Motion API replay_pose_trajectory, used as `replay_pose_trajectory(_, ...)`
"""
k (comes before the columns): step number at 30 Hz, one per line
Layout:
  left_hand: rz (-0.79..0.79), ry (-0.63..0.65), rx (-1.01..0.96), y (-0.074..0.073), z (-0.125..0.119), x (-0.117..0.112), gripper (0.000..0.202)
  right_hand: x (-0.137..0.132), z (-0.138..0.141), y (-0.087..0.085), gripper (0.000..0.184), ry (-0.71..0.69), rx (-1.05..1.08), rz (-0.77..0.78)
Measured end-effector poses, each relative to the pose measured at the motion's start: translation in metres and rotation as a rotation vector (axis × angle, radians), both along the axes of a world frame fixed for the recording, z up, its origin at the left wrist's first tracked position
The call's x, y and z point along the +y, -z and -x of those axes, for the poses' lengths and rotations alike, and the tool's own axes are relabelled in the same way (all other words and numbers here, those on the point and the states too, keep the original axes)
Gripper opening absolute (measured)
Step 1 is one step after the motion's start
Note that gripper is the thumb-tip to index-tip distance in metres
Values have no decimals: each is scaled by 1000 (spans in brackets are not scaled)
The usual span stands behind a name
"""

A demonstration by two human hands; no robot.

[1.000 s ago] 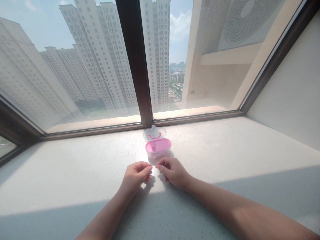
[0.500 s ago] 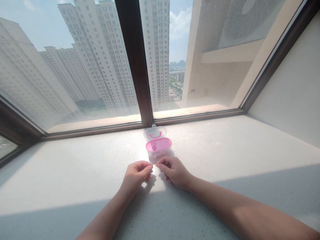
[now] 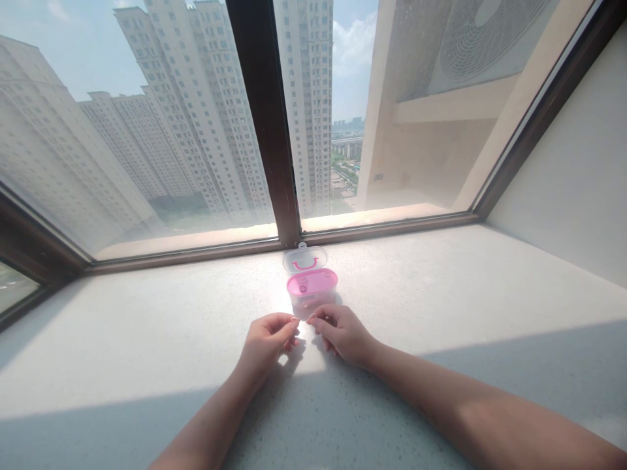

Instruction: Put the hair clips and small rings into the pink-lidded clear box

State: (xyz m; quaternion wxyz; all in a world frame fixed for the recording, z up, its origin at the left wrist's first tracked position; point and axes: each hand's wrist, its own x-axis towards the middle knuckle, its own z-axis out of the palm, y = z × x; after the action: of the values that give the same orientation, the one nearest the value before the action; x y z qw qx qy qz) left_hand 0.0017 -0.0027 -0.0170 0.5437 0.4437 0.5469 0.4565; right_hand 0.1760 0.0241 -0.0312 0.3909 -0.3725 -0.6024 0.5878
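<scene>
My left hand (image 3: 271, 336) and my right hand (image 3: 341, 331) hover low over the speckled white sill (image 3: 161, 333), fingertips facing each other across a small gap. Each has thumb and forefinger pinched together; whatever lies in either pinch is too small to make out. Just beyond them stands a small oval plastic box (image 3: 316, 303) with a clear body and a pink inner tray (image 3: 313, 282). A small dark ring-shaped item (image 3: 303, 288) lies on the tray's left part. The box's clear lid (image 3: 294, 260), with a pink handle (image 3: 305, 265), is flipped back towards the window.
Behind the lid rises a dark window post (image 3: 274, 130), with the lower window frame (image 3: 392, 226) running along the sill's back edge. A white wall (image 3: 568, 170) bounds the right side. Sunlight and shadow cross the sill.
The fingertips have drawn very slightly apart. Both hands keep their pinch, and the box stays where it was; the view has shifted a touch.
</scene>
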Motion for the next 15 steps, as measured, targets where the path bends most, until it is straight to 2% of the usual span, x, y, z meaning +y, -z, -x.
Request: replay_pose_trajectory(15,-34,7,60,1,0,0,24,-2,-1,-4,17,-11,-37,-19)
